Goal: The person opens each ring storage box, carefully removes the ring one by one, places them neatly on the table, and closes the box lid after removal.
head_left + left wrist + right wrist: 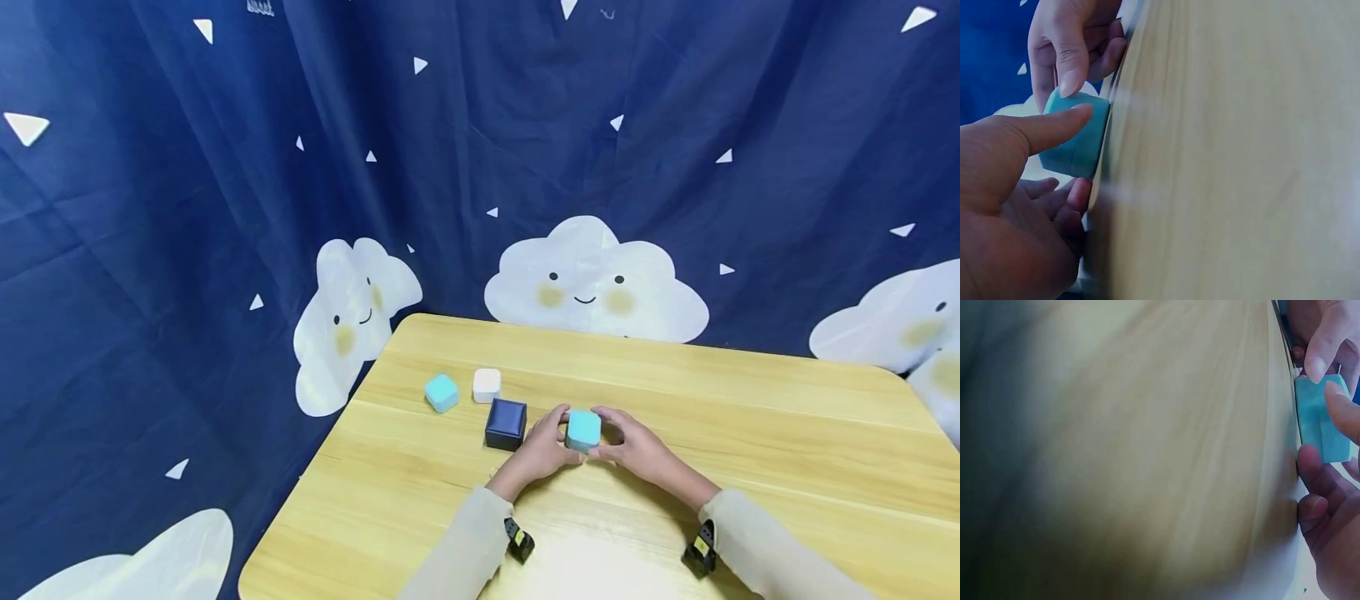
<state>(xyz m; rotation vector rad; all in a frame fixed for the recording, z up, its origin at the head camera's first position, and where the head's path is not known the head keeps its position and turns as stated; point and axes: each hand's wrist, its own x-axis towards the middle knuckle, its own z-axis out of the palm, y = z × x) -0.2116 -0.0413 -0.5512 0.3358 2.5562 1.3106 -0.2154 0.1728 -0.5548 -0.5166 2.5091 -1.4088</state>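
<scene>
Two hands meet on one small teal box [583, 430], which sits on the desk [750, 433] a little left of centre, about midway between the far and near edges. Left hand [542, 450] is at the box's left side: thumb laid on top, other fingers curled low against the side, as the left wrist view shows. Right hand [637, 450] is at the right side, thumb over the upper edge, fingers curled beneath. Both grip lightly; neither palm covers the box. Whether the box is lifted clear of the wood or resting on it, I cannot tell.

Other items, toward the far left corner: dark blue box [506, 423] just left of the left hand, close but apart; white box [487, 384] and a second teal box [442, 392] side by side beyond it, near the far edge.

Judgement on handling: if the lid is hinged or press-fit, the lower fingers should pin the base while the thumbs work the top edge, with even pressure from both sides so the box does not skid on the smooth wood. Left elbow should stay in; the dark blue box is near enough to be knocked.
</scene>
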